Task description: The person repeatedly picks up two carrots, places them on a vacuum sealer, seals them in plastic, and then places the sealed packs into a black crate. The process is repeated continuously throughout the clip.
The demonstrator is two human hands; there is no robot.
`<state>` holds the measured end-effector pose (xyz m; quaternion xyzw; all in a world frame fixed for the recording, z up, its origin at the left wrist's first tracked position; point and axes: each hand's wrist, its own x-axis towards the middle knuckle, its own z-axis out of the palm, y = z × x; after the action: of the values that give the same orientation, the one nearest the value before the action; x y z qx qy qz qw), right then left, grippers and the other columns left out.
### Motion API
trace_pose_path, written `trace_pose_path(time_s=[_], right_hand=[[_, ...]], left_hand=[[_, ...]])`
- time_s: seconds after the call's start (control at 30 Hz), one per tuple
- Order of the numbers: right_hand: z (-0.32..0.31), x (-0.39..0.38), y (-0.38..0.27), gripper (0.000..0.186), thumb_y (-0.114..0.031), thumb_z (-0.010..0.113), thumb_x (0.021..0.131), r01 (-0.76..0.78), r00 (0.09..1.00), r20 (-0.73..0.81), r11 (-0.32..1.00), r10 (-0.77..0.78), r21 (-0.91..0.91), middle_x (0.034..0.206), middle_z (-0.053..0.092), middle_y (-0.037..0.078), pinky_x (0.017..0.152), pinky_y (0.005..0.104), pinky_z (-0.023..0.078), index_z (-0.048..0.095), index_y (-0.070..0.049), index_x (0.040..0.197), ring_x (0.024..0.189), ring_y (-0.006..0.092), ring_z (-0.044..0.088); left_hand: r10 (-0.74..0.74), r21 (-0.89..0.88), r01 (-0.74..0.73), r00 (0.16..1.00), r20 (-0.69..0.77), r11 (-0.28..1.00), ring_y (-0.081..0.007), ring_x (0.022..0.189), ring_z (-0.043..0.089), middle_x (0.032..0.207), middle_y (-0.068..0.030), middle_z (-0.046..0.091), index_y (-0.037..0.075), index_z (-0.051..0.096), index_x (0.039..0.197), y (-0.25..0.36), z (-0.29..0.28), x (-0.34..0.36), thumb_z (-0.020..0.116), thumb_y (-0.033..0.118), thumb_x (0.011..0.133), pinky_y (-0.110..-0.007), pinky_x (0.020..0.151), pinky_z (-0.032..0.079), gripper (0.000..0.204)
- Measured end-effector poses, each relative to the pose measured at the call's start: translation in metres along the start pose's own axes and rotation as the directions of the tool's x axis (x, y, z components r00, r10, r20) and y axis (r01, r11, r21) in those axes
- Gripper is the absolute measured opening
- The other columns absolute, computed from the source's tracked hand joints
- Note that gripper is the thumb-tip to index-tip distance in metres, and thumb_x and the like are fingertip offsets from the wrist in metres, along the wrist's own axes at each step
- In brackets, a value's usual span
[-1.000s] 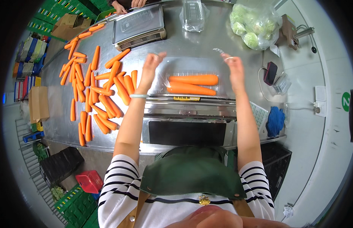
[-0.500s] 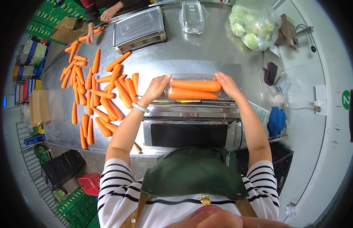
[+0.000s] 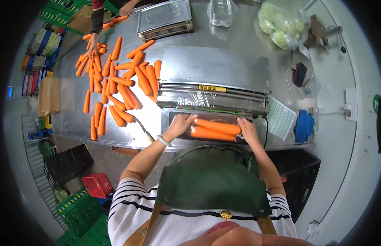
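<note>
My left hand point(image 3: 180, 126) and my right hand point(image 3: 249, 130) grip opposite ends of a pack of carrots point(image 3: 217, 131). A couple of large orange carrots lie side by side in it under clear film; any tray beneath is hard to make out. The pack is over the black plate point(image 3: 174, 117) at the near side of a film wrapping machine point(image 3: 248, 100). Clear film stretches across the machine's rollers just beyond my hands. To the left of my left hand, a knife point(image 3: 149, 137) with a light handle rests on the table.
Many loose carrots point(image 3: 125, 80) cover the left of the steel table point(image 3: 223, 37). A co-worker's hand point(image 3: 92, 48) reaches among them. A scale point(image 3: 164, 16), clear trays point(image 3: 221, 12) and bagged green vegetables point(image 3: 280, 26) stand farther back. Blue gloves point(image 3: 304, 126) lie at right.
Both my hands have drawn the carrot pack toward me, from beyond the rollers to over the black plate. The co-worker's hand has come down among the loose carrots. My view has shifted.
</note>
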<state>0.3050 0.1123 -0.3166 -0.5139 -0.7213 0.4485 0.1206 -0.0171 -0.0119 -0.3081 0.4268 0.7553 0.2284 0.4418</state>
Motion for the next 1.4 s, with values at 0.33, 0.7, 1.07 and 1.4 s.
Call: trace_pose_path(time_s=[0.33,0.7,1.07,1.4], right_hand=[[0.034,-0.030,0.036,0.020,-0.014,0.065,0.097,-0.061,0.925,-0.259,0.782,0.277,0.621,0.072,0.056,-0.001,0.054,0.0242,0.036,0.053,-0.007,0.112,0.061,0.0048,0.046],[0.060,-0.134,0.110,0.009,-0.003,0.058,0.100,-0.033,0.610,-0.727,0.927,0.316,0.375,0.070,0.048,-0.003,0.056,0.0263,0.038,0.053,-0.004,0.106,0.063,0.0066,0.041],[0.088,-0.179,-0.008,0.024,-0.015,0.065,0.094,-0.019,0.959,-0.091,0.381,0.268,0.924,0.103,0.068,0.007,0.084,0.0321,0.052,0.061,-0.004,0.115,0.094,0.0171,0.066],[-0.054,-0.174,-0.092,0.026,-0.023,0.066,0.091,0.003,0.921,0.380,0.973,-0.092,0.231,0.092,0.072,0.008,0.081,0.0310,0.052,0.071,-0.003,0.108,0.091,0.0220,0.069]], left_hand=[[0.001,-0.610,-0.212,0.945,-0.328,0.764,-0.0043,0.065,0.045,0.078,0.0029,0.050,0.006,0.048,0.106,-0.039,0.041,-0.021,0.062,0.010,0.099,-0.023,0.057,0.039,0.016],[0.560,0.599,-0.380,0.817,-0.140,0.705,-0.0261,0.071,0.068,0.099,-0.0086,0.067,0.011,0.059,0.115,-0.029,0.053,-0.003,0.063,0.007,0.088,-0.038,0.060,0.054,0.028],[0.414,-0.790,0.167,0.777,0.474,0.590,-0.0079,0.088,0.056,0.100,0.0028,0.057,0.009,0.043,0.139,0.058,0.089,-0.026,0.068,0.026,0.098,-0.024,0.074,0.049,0.050],[0.484,-0.407,0.748,0.131,0.865,0.524,-0.0317,0.141,0.039,0.151,-0.0209,0.040,0.003,0.030,0.152,0.172,0.031,-0.123,0.063,0.043,0.093,-0.040,0.118,0.029,0.079]])
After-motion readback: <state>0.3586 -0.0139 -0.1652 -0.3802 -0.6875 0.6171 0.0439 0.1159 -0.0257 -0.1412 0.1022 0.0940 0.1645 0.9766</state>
